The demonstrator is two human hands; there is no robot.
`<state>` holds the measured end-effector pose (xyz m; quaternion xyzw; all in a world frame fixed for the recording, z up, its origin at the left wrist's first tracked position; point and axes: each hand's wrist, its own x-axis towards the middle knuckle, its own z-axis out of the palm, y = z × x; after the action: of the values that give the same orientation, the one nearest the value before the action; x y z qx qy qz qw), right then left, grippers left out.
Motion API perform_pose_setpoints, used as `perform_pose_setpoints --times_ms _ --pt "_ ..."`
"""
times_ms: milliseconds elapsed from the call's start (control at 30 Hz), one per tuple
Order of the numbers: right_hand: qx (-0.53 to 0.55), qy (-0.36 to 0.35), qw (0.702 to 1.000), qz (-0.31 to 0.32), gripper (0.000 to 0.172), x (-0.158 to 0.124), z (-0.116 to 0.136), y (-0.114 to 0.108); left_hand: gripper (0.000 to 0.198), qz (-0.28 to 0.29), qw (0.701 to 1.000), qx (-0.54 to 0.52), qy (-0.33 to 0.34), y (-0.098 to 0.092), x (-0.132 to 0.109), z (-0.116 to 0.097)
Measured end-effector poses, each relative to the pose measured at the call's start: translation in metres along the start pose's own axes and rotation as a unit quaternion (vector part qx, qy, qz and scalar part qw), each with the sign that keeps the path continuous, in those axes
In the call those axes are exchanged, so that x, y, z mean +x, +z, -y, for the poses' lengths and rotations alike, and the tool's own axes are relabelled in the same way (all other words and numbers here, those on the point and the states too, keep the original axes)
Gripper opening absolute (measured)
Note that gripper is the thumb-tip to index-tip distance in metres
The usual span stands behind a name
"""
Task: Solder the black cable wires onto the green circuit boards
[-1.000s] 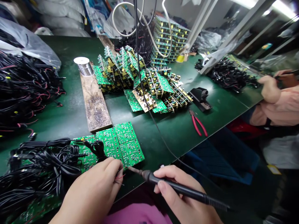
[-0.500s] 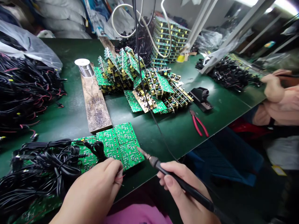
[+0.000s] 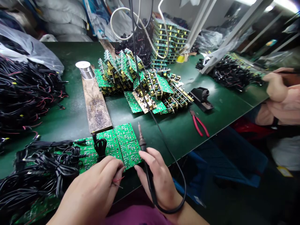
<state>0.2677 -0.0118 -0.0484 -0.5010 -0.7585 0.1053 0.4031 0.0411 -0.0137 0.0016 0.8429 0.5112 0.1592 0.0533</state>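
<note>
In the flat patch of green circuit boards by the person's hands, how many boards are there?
4: the left board, partly under black cables; the middle board; the far board; and the near board, beside the right hand. The cables may hide more.

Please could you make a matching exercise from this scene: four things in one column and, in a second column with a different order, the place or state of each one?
Things:
1. soldering iron
2. red-handled pliers
3. silver wire spool
4. thin red wire

Places and states:
A. lying on the green mat, beside the black stand
B. sticking out from the left hand
C. held in the right hand, tip raised
D. standing at the far end of the wooden board

Right pairs: 1-C, 2-A, 3-D, 4-B
</note>
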Motion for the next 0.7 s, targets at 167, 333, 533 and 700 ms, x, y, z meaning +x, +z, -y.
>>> perform_pose_setpoints --times_ms 167,333,533,700 --pt "-0.003 -0.007 1.000 0.004 0.040 0.000 0.001 0.003 0.036 0.052 0.996 0.069 0.003 0.009 0.006 -0.002" --pt "-0.002 -0.006 1.000 0.011 0.039 -0.004 0.002 0.003 0.036 0.047 0.996 0.078 0.018 0.014 0.006 -0.001" --pt "-0.003 -0.005 1.000 0.017 0.041 -0.006 0.001 0.006 0.038 0.017 0.997 0.070 0.041 0.017 0.004 -0.001" --pt "-0.005 -0.012 1.000 0.011 0.041 -0.002 0.005 -0.010 0.035 0.046 0.996 0.067 0.022 0.016 0.004 -0.002"
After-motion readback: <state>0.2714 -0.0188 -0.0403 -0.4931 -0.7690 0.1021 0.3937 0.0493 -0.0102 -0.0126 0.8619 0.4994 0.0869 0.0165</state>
